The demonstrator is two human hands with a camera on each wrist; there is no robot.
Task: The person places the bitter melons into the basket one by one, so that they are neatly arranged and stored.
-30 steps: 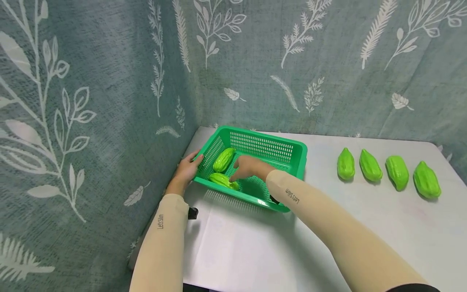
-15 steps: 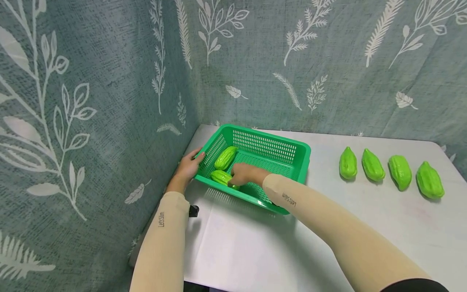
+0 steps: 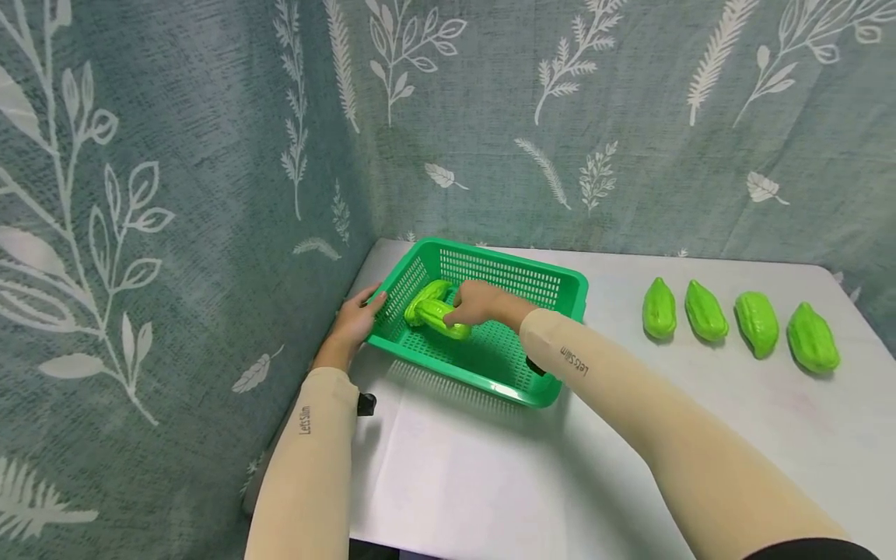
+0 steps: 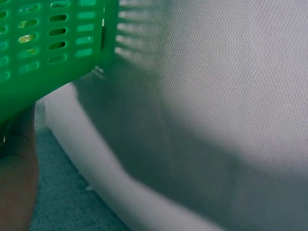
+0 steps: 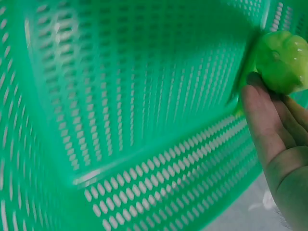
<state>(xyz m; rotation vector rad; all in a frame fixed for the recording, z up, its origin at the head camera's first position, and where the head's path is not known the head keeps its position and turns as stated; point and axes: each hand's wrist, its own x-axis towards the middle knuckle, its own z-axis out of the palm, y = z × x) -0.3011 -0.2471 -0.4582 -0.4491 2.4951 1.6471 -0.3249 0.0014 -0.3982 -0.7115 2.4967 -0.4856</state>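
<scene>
A green plastic basket (image 3: 483, 373) with slotted walls stands on the white table. My left hand (image 3: 355, 319) grips its left rim, thumb over the edge; part of that hand shows below the basket wall in the left wrist view. Inside the basket, my right hand (image 3: 483, 303) holds a ridged, light green bitter gourd (image 3: 439, 317) by its near end. The held bitter gourd (image 5: 284, 60) shows at the fingertips in the right wrist view. A second bitter gourd (image 3: 435, 289) lies behind it at the basket's left end, partly covered by the held one.
Several more light green gourds stand in a row at the right of the table: one (image 3: 659, 309), another (image 3: 706, 313), then one (image 3: 757, 323) and the rightmost (image 3: 813, 339). A leaf-patterned curtain (image 3: 490, 187) hangs behind and along the left of the table (image 3: 455, 482).
My right hand took hold of the front bitter gourd and moved it up and back inside the basket, over the other one. My left hand stays on the rim.
</scene>
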